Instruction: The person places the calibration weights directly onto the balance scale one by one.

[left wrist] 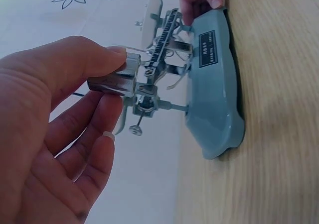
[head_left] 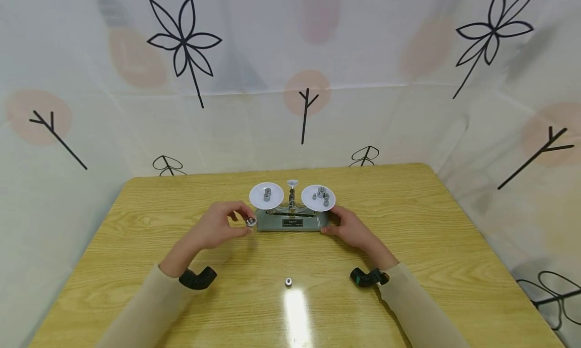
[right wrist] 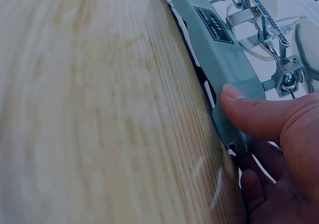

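Note:
A balance scale (head_left: 268, 224) with a grey-green base stands toward the back of the table. My left hand (head_left: 215, 228) pinches a shiny cylindrical metal weight (left wrist: 119, 77) between thumb and fingers, just left of the base. At the base's right end, my right hand (head_left: 351, 230) grips the corner, its thumb (right wrist: 249, 109) on the front face and the other fingers around the end. The left white pan (head_left: 256, 196) bears metal weights (head_left: 267, 195). Several weights (head_left: 322, 192) of different sizes stand on the right pan (head_left: 307, 200).
Nearer the front of the wooden table (head_left: 150, 237), a single small metal weight (head_left: 288, 282) stands upright beside a bright light reflection. White cloth (head_left: 254, 131) printed with flowers and twigs hangs behind and at both sides of the table.

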A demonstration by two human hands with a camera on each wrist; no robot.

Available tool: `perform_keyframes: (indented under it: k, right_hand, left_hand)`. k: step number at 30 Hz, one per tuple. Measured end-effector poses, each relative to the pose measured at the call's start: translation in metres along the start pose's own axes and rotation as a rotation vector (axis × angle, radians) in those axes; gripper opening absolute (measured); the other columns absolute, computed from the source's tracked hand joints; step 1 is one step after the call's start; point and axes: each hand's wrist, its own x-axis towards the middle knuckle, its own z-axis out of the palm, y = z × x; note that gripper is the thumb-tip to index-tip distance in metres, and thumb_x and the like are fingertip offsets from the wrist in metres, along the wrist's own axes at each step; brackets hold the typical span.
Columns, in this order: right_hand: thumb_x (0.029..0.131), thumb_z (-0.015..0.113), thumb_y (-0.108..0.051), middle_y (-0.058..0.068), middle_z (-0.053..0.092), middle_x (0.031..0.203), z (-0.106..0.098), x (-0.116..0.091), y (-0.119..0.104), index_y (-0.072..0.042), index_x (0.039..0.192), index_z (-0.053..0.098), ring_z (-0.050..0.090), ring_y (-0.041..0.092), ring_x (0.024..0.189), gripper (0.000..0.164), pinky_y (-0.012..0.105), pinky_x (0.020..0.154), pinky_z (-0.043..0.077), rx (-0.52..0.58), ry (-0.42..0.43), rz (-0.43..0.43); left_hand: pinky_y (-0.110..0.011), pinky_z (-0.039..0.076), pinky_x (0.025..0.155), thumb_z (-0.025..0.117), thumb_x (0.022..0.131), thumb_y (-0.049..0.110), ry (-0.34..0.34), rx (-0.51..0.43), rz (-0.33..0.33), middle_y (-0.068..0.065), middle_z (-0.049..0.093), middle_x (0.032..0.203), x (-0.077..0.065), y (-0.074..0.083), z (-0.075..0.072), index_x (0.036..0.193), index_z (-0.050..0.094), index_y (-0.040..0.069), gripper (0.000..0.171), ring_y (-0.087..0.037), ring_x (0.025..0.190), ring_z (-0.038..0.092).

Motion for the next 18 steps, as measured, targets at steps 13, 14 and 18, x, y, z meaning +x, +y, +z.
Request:
perform_keyframes:
  k: [13,14,18]
  right_hand:
    - [0.085,0.079,-0.009,0.020,0.044,0.150,0.000,0.000,0.000,-0.001,0.147,0.047,0.034,0.037,0.142,0.070,0.054,0.114,0.028,0.005,-0.004,0.006]
    - [0.085,0.079,-0.009,0.020,0.044,0.150,0.000,0.000,0.000,-0.001,0.146,0.047,0.034,0.037,0.142,0.069,0.054,0.114,0.028,0.006,-0.004,0.008]
    - [0.086,0.079,-0.009,0.019,0.045,0.150,0.000,0.000,0.001,-0.002,0.146,0.047,0.034,0.037,0.142,0.069,0.054,0.113,0.029,0.009,-0.007,0.011]
  left_hand:
    - [-0.042,0.050,0.072,0.081,0.082,0.010,0.061,0.074,0.003,0.009,0.067,0.092,0.016,0.010,-0.018,0.099,0.070,0.017,0.021,-0.025,0.088,0.064]
    - [-0.041,0.050,0.072,0.081,0.082,0.010,0.065,0.077,0.003,0.009,0.067,0.092,0.017,0.011,-0.019,0.099,0.070,0.016,0.021,-0.025,0.088,0.065]
    - [-0.039,0.049,0.072,0.081,0.082,0.010,0.077,0.087,0.000,0.008,0.067,0.093,0.021,0.012,-0.021,0.100,0.070,0.016,0.022,-0.022,0.089,0.064]
